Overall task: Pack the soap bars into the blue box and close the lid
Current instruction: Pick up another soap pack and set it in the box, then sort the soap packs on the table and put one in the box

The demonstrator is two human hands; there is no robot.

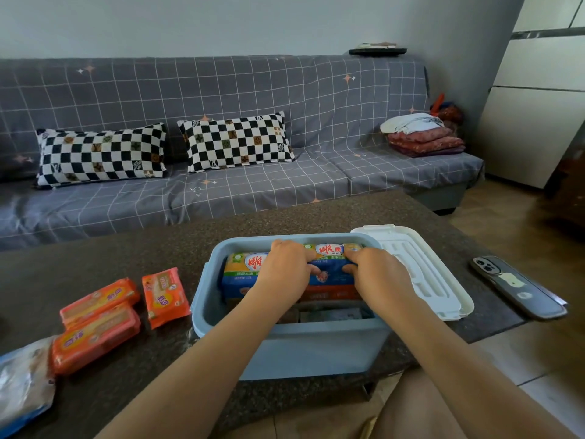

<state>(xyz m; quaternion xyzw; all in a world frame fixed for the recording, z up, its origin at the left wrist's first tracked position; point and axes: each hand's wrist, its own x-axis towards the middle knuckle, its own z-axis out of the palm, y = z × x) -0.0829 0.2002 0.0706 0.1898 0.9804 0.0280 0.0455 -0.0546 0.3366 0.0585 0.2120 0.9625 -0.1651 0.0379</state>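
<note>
Head | hands point(329, 270) grip soap pack point(240, 274) | lid point(421, 270), phone point(519, 286) right

Head cam, single wide-angle view: looks fwd and down, close over table point(133, 248), sofa point(221, 90) beyond

Blue box point(285, 350), open, on dark speckled tabletop point(126, 242); inside it, a blue-and-yellow soap pack point(240, 274) against the far wall, gripped along its upper edge by left hand point(285, 267) and right hand point(380, 274), fingers point(353, 256) curled over it. White lid point(421, 267) lies just right of the box, touching its rim; dark phone point(519, 288) further right, near the tabletop edge. Left of the box: three orange soap bars point(95, 324), and beyond them a crumpled plastic bag point(22, 384).
</note>
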